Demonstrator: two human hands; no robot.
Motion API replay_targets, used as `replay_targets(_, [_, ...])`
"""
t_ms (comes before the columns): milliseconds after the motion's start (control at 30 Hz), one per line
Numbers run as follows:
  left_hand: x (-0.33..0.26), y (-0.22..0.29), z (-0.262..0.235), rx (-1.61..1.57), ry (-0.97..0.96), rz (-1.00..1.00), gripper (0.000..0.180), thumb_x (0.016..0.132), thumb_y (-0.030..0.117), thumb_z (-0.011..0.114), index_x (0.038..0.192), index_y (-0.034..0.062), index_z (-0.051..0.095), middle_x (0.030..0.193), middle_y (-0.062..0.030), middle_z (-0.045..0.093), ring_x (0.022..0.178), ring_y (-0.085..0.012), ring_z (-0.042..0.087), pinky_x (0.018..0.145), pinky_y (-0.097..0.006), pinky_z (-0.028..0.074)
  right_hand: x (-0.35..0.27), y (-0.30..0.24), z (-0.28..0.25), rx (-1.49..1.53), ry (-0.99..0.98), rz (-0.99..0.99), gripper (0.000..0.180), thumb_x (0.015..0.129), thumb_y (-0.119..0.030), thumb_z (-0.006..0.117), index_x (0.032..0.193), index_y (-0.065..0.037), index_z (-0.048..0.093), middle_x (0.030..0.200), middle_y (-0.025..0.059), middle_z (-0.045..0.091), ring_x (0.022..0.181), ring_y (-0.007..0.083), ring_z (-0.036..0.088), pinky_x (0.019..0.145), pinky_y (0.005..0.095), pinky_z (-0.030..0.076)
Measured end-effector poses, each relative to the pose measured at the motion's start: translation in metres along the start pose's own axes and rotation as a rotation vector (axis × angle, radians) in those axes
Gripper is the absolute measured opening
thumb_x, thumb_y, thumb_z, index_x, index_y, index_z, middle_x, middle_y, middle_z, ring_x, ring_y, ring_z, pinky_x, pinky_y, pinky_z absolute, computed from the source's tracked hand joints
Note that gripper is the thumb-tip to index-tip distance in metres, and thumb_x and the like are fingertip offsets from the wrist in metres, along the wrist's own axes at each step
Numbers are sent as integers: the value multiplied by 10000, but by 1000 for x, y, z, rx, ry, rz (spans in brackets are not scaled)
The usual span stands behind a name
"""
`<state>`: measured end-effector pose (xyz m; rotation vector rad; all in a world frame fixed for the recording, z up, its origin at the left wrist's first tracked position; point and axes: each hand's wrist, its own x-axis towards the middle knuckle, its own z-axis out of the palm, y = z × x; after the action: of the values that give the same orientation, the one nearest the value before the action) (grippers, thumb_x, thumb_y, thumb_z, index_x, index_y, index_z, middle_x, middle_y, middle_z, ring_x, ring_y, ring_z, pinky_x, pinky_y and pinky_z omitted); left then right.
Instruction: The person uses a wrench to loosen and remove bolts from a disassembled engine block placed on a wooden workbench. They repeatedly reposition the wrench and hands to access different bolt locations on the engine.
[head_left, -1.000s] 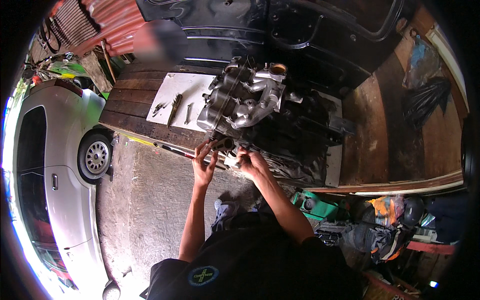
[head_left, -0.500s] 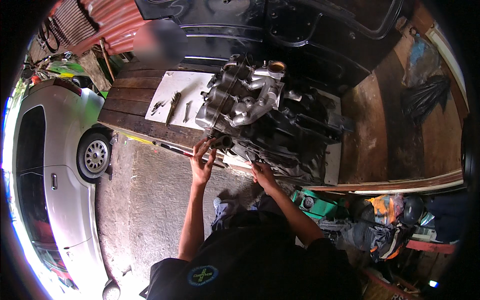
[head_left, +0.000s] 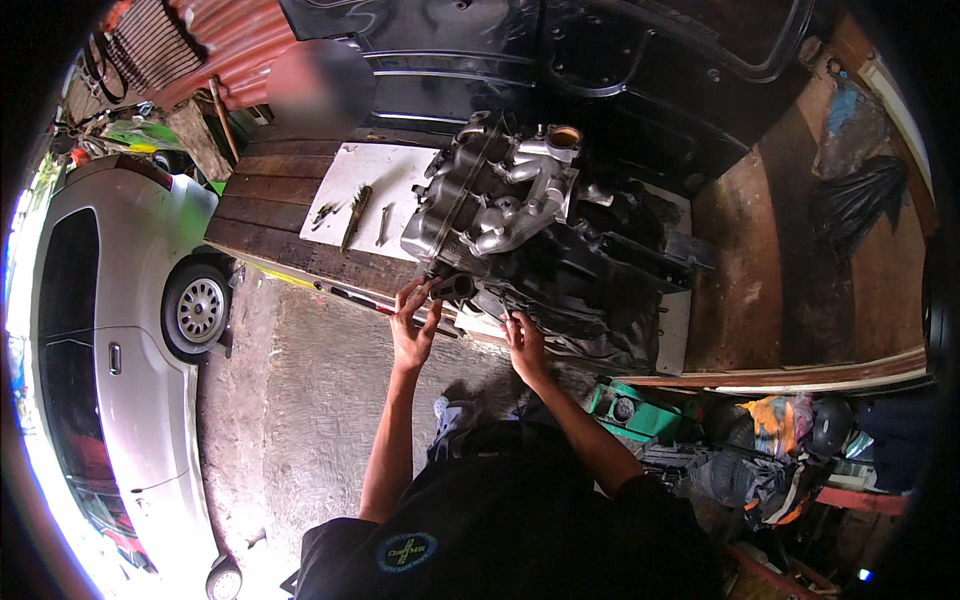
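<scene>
My left hand (head_left: pixel 412 328) has its fingers and thumb closed around a dark metal part with a round hollow end (head_left: pixel 456 288), at the near left of the engine. Whether that part is joined to the engine I cannot tell. My right hand (head_left: pixel 527 345), a little to the right, pinches a thin, bright, slender tool (head_left: pixel 505 309); its exact kind is too small to make out. Both hands are at the bench's near edge. Beyond them the engine (head_left: pixel 440 222) sits on the bench, with a silver branched metal pipe casting (head_left: pixel 525 215) on its upper side.
Left of the engine, a white board (head_left: pixel 335 217) carries a wrench (head_left: pixel 383 226) and a brush-like tool (head_left: pixel 357 215). Dark wooden planks (head_left: pixel 265 210) form the bench top. A black panel (head_left: pixel 450 70) stands behind. Green casing (head_left: pixel 635 412) lies low right; a silver car (head_left: pixel 140 330) stands left.
The view has shifted slightly, moving the scene a little rightward. My right hand has turned so its fingers point more upward. My left hand keeps its hold on the dark part.
</scene>
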<state>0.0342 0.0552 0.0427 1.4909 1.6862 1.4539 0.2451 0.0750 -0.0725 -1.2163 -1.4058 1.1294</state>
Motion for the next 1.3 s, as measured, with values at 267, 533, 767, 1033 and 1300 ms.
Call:
replay_targets(267, [-1, -2, -1, 22, -6, -2, 353, 848, 157, 667, 1198, 111, 658, 1240, -193, 568, 1161, -325, 557, 981, -415, 438, 8, 14, 15, 67, -25, -49, 211, 1019, -186, 456, 1035, -8, 567, 853, 76, 640, 780, 140, 622, 747, 284, 508])
replay_targets(533, [0, 0, -1, 25, -5, 35, 361, 847, 160, 666, 1205, 108, 652, 1247, -195, 565, 1166, -331, 554, 978, -417, 439, 14, 13, 19, 71, -19, -28, 210, 1022, -178, 446, 1006, -5, 564, 905, 88, 661, 864, 163, 664, 775, 286, 503])
replay_targets(767, [1, -2, -2, -1, -22, 23, 365, 845, 182, 669, 1202, 105, 654, 1248, -197, 561, 1166, -333, 553, 976, -424, 440, 15, 7, 23, 45, 10, -66, 165, 1009, -153, 479, 1011, -15, 571, 880, 57, 650, 823, 119, 631, 746, 254, 480])
replay_targets(1033, [0, -10, -1, 29, 5, 73, 361, 843, 173, 680, 1200, 122, 659, 1236, -194, 570, 1150, -333, 566, 969, -420, 450, 13, 3, 29, 3, 78, -46, 159, 987, -146, 518, 1074, -38, 595, 927, 81, 686, 842, 161, 676, 684, 295, 526])
replay_targets(1300, [-2, -5, -2, -14, 6, 2, 349, 855, 167, 676, 1200, 125, 659, 1257, -183, 565, 1157, -333, 564, 973, -423, 452, 17, -24, -13, -533, 127, -329, 208, 893, -189, 644, 955, 4, 688, 798, 186, 682, 742, 279, 686, 652, 336, 520])
